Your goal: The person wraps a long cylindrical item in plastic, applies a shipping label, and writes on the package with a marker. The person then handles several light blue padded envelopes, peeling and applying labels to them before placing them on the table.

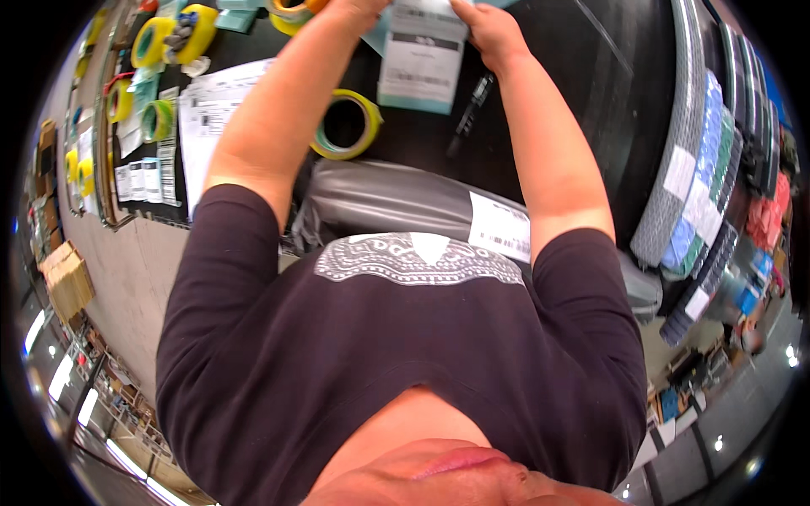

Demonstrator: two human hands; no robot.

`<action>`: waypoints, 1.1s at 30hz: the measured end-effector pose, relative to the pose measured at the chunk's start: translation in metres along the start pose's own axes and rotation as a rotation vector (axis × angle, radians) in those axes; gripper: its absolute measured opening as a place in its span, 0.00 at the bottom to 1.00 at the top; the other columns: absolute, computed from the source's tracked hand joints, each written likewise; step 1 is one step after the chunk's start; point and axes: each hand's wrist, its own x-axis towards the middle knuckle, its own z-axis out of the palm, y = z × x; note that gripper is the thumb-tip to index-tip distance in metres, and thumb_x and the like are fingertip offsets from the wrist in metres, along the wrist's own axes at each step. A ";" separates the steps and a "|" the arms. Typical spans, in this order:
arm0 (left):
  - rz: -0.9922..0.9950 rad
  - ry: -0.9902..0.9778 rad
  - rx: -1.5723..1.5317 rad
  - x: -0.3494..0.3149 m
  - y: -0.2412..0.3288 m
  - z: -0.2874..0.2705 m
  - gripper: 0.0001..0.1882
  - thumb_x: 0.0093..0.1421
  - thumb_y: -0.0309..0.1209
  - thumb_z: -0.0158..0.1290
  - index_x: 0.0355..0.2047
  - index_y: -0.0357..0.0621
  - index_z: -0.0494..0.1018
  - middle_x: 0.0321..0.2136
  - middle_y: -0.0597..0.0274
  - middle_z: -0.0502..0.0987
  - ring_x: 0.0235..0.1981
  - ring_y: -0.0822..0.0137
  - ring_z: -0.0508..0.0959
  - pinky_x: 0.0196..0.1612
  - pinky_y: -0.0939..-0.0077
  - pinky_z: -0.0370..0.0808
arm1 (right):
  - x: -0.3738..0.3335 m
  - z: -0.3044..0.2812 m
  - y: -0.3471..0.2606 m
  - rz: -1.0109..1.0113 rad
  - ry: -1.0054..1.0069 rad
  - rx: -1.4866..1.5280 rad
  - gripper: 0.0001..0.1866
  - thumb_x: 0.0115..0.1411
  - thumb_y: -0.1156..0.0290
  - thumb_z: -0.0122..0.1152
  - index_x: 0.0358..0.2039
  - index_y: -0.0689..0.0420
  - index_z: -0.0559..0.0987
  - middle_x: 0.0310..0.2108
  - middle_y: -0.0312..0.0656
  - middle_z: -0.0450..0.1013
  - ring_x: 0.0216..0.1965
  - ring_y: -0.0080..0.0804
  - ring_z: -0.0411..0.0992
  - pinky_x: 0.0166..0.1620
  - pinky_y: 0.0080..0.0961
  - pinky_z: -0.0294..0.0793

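My right hand is closed on the upper right edge of a white printed label sheet with a light blue backing that shows along its lower edge. My left hand is at the sheet's upper left, cut off by the top of the picture, so its fingers are hidden. Below the right hand a black marker pen lies on the black table. A yellow tape roll lies left of the sheet. Nearer my body, a long dark grey plastic-wrapped package bears a white label.
Printed paper sheets lie on the left of the table, beside several tape rolls and small label strips. Wrapped rolls of material in grey, blue and green stand along the right side. Cardboard boxes are farther left.
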 end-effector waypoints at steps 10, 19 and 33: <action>0.101 0.062 -0.187 -0.023 0.008 0.006 0.10 0.59 0.27 0.58 0.40 0.38 0.75 0.29 0.62 0.79 0.29 0.69 0.79 0.33 0.75 0.76 | -0.001 0.002 0.009 -0.107 -0.095 0.028 0.14 0.61 0.65 0.64 0.38 0.65 0.81 0.33 0.40 0.79 0.33 0.26 0.74 0.38 0.24 0.73; 0.155 0.172 -0.197 -0.061 0.018 0.006 0.10 0.60 0.30 0.57 0.42 0.43 0.74 0.33 0.66 0.78 0.33 0.73 0.78 0.39 0.80 0.73 | -0.009 0.001 0.006 -0.223 -0.243 0.142 0.17 0.60 0.64 0.66 0.41 0.65 0.80 0.36 0.39 0.79 0.36 0.24 0.74 0.41 0.22 0.72; 0.227 0.126 -0.327 -0.060 0.019 0.013 0.07 0.61 0.27 0.56 0.40 0.39 0.75 0.31 0.64 0.79 0.31 0.73 0.78 0.37 0.80 0.75 | -0.011 -0.013 0.018 -0.143 -0.206 0.344 0.08 0.64 0.69 0.58 0.38 0.60 0.79 0.19 0.25 0.66 0.18 0.12 0.58 0.22 0.14 0.55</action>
